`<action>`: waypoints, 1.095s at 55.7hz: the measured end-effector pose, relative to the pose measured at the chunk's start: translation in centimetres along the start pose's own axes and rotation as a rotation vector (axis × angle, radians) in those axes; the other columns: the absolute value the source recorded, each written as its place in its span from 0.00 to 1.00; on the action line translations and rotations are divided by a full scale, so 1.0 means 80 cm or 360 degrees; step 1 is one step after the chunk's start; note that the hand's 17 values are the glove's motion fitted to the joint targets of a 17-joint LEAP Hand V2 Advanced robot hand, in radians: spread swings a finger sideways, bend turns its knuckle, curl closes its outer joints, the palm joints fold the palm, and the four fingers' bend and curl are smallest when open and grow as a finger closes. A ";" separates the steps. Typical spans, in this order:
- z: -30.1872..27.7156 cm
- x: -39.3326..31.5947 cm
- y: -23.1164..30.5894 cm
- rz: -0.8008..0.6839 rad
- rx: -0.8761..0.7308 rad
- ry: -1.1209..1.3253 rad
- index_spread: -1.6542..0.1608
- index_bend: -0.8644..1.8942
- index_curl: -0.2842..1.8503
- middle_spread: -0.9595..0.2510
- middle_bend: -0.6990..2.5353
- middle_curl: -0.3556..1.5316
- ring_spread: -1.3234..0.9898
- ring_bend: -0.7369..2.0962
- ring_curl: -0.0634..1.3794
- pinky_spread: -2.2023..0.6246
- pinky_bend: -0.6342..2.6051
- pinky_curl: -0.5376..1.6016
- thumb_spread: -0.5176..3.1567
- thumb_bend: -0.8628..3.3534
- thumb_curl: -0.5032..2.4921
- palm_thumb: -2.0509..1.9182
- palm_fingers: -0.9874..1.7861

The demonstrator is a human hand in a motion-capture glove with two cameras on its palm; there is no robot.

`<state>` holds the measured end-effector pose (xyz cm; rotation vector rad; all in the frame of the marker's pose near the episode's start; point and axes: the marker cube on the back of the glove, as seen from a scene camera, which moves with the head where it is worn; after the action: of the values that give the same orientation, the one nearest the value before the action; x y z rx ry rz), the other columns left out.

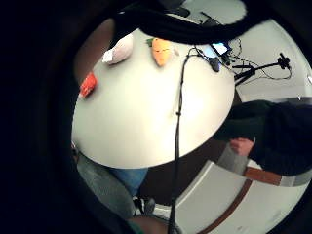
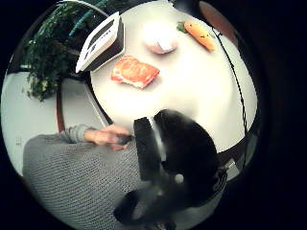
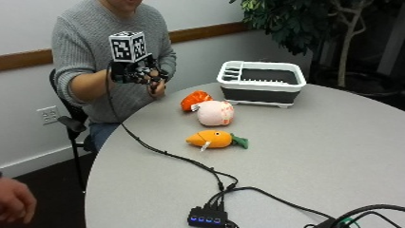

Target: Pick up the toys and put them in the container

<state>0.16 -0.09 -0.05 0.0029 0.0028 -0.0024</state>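
1. Bench (image 3: 329,142), outside view, near to far: the carrot toy (image 3: 213,138) lies nearest; beyond it, toward 12 o'clock, the pink plush toy (image 3: 215,113); touching that toy at its 10 o'clock, the orange-red toy (image 3: 195,100); farthest, at about 1 o'clock from the pink toy, the white-rimmed container (image 3: 261,81), standing just beside the two far toys.
2. None of the three toys lies in the container yet.
3. Step in hand (a judgement): the first reach. Taking the orange-red toy first gives the shortest carry; lift it clear of the container's rim before letting go.
4. The gloved right hand (image 3: 140,72) is raised above the bench edge, before the person's chest, well apart from every toy. It holds no toy; whether its fingers are spread or curled cannot be told.
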 end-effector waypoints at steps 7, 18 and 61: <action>-0.001 0.002 0.000 0.0002 0.0008 -0.0005 0.77 0.40 0.19 0.66 0.27 0.22 0.53 0.32 0.07 0.78 0.34 0.32 0.38 0.20 0.17 0.50 0.36; -0.001 0.004 0.000 0.0013 -0.0007 -0.0002 0.72 0.40 0.23 0.63 0.27 0.26 0.51 0.33 0.11 0.78 0.35 0.35 0.48 0.20 0.18 0.50 0.35; -0.024 -0.082 -0.268 -0.0168 0.0055 -0.0122 0.71 0.37 0.28 0.62 0.26 0.30 0.49 0.35 0.21 0.78 0.42 0.42 0.53 0.20 0.21 0.50 0.33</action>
<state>-6.48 -21.50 -2.00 0.0369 -0.0735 -0.1082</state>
